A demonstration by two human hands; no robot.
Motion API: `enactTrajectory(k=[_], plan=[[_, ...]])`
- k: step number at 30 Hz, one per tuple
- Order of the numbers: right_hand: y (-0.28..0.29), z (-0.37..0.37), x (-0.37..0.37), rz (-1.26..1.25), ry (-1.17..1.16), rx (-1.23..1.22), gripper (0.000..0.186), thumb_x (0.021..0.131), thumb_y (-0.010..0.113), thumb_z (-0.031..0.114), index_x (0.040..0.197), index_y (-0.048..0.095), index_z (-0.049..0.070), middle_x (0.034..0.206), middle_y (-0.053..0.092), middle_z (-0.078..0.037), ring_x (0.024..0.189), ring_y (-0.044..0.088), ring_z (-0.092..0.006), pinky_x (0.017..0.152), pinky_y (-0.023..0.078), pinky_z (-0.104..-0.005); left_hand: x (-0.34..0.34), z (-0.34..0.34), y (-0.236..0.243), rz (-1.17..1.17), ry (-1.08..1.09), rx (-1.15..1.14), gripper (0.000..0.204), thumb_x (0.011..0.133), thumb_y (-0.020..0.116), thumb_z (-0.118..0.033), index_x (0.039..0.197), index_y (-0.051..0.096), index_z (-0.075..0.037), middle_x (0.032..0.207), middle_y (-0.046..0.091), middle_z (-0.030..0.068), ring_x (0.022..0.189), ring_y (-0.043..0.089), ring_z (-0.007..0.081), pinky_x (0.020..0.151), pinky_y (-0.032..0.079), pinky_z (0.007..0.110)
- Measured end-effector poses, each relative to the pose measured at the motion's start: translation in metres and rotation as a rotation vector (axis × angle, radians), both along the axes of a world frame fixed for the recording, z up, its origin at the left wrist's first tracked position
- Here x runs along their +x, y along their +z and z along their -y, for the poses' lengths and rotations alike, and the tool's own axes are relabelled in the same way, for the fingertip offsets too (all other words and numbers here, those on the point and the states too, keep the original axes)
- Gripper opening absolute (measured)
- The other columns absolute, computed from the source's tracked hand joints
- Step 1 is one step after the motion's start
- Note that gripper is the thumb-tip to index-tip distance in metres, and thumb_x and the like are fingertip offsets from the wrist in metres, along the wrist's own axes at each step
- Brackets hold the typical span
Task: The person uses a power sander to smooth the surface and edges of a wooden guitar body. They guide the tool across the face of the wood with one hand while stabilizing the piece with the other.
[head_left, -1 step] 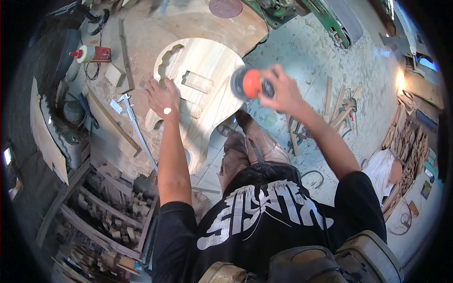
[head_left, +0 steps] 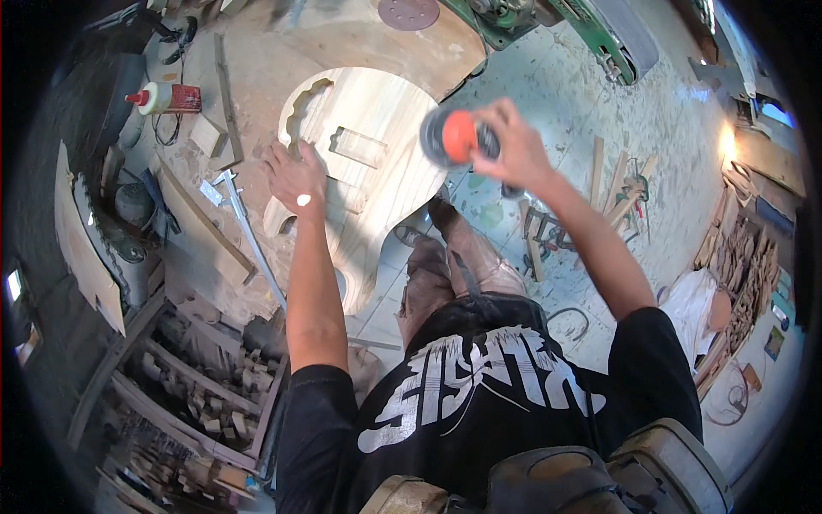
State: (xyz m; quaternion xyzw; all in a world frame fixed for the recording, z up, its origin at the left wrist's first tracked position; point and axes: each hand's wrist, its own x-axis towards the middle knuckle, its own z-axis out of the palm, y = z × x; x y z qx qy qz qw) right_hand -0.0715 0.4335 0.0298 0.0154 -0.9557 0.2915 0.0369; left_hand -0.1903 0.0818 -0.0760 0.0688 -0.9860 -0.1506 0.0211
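A pale wooden guitar body [head_left: 377, 107] with routed pockets lies on the workbench, overhanging its near edge. My left hand [head_left: 295, 178] rests flat on its left side, fingers spread near the scalloped cavity. My right hand [head_left: 518, 150] is wrapped round an orange and black orbital sander [head_left: 460, 135], blurred by motion. The sander is tilted, its round pad facing the right edge of the body. Whether the pad touches the wood along its whole face I cannot tell.
On the workbench [head_left: 265, 51] lie a caliper [head_left: 244, 224], a glue bottle [head_left: 167, 98], wood strips [head_left: 205, 218] and a round sanding disc [head_left: 409, 12]. A green machine [head_left: 591, 38] stands at the far right. Clamps with wood strips [head_left: 621, 201] lie on the floor; offcuts fill a shelf [head_left: 197, 385] lower left.
My right hand and the sander have shifted slightly up along the guitar body's right edge, and the sander's tilt has changed a little. My left hand and the guitar body stay nearly in place.
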Motion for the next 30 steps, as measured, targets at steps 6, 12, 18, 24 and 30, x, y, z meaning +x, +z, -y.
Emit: enactTrajectory(k=[6, 12, 18, 24, 30], plan=[[-0.002, -0.036, -0.057, -0.014, 0.024, 0.044, 0.057, 0.076, 0.081, 0.029, 0.127, 0.06, 0.015, 0.12, 0.058, -0.015, 0.104, 0.067, -0.0418, 0.085, 0.057, -0.049, -0.003, -0.007, 0.007, 0.053, 0.019, 0.033, 0.066, 0.102, 0.052, -0.045, 0.147, 0.056, 0.003, 0.154, 0.054, 0.0263, 0.145, 0.046, 0.0494, 0.12, 0.039, 0.051], [-0.002, 0.002, 0.025, -0.028, 0.105, 0.021, 0.058, 0.074, 0.081, 0.028, 0.128, 0.062, 0.019, 0.116, 0.057, -0.012, 0.095, 0.07, -0.0385, 0.075, 0.06, -0.0497, -0.001, -0.004, 0.004, 0.039, 0.02, 0.028, 0.067, 0.103, 0.052, -0.046, 0.148, 0.056, 0.003, 0.156, 0.053, 0.0266, 0.147, 0.044, 0.0488, 0.121, 0.038, 0.05], [-0.002, -0.021, -0.01, -0.032, -0.005, -0.012, 0.058, 0.076, 0.08, 0.028, 0.129, 0.061, 0.018, 0.117, 0.057, -0.013, 0.097, 0.069, -0.042, 0.079, 0.059, -0.051, -0.002, -0.007, 0.006, 0.025, 0.01, 0.041, 0.065, 0.103, 0.052, -0.044, 0.147, 0.056, 0.003, 0.157, 0.052, 0.0265, 0.147, 0.044, 0.0492, 0.122, 0.037, 0.05], [-0.007, -0.022, -0.014, -0.041, 0.03, 0.012, 0.058, 0.076, 0.081, 0.028, 0.129, 0.061, 0.017, 0.12, 0.057, -0.014, 0.098, 0.068, -0.0414, 0.079, 0.059, -0.0507, -0.002, -0.007, 0.006, 0.02, 0.029, 0.062, 0.066, 0.102, 0.052, -0.045, 0.147, 0.056, 0.002, 0.157, 0.052, 0.0267, 0.148, 0.043, 0.0491, 0.123, 0.036, 0.05], [-0.006, -0.013, 0.018, -0.02, 0.078, -0.013, 0.059, 0.075, 0.083, 0.025, 0.129, 0.061, 0.018, 0.119, 0.057, -0.013, 0.094, 0.069, -0.0401, 0.077, 0.06, -0.0493, -0.003, -0.006, 0.004, 0.03, 0.008, 0.054, 0.064, 0.103, 0.052, -0.045, 0.145, 0.057, 0.003, 0.156, 0.052, 0.0268, 0.147, 0.044, 0.0491, 0.122, 0.036, 0.05]])
